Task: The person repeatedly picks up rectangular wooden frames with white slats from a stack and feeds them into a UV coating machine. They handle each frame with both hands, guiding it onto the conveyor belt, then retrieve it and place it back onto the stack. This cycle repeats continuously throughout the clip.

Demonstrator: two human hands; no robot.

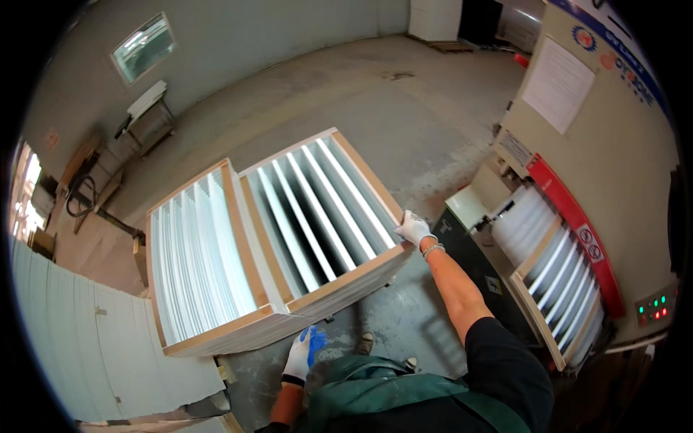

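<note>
Two stacks of white slatted panels with brown edges stand side by side in front of me. The left stack (209,245) shows close-set slats, while the top slatted panel (328,184) of the right stack has wider gaps. My right hand (416,229), in a white glove, is closed around that panel's near right corner. Near the low front side of the stacks hangs my left hand (303,353), gloved in white with a blue palm. It holds nothing, and its fingers look loosely apart.
On the right stands a beige machine (613,166) with a red guard (577,234) and lit buttons (655,308). Another slatted panel (559,296) sits tilted at its opening. Pale stacked sheets (108,339) lie at the left. A small table (150,119) stands by the far wall.
</note>
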